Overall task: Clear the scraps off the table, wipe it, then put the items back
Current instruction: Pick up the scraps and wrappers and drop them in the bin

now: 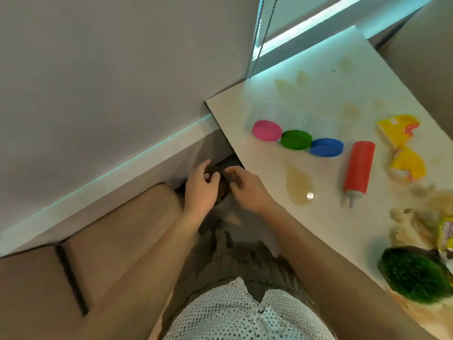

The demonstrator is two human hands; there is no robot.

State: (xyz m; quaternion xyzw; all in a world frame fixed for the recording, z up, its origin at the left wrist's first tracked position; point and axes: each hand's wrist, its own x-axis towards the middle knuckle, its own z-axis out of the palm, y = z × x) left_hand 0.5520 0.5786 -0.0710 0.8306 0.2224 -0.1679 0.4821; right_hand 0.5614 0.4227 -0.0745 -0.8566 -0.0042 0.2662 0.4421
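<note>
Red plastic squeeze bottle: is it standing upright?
No, the red plastic squeeze bottle lies on its side on the white table.

We take this for a room in a home, most likely an eating corner. At 1 o'clock a roller blind (306, 11) with its bead chain (263, 38) hangs over a bright window. A plain painted wall (110, 69) runs down to a white skirting board (147, 155) at 10 o'clock. A beige cushioned bench (117, 231) sits along that wall at 8 o'clock. At 3 o'clock a white table (245, 114) carries household things: a pink lid (267, 130), a green lid (296, 139) and a blue lid (326, 147) in a row, a red squeeze bottle (359, 166), torn yellow wrappers (398, 128) and a brownish spill (299, 185)
</note>
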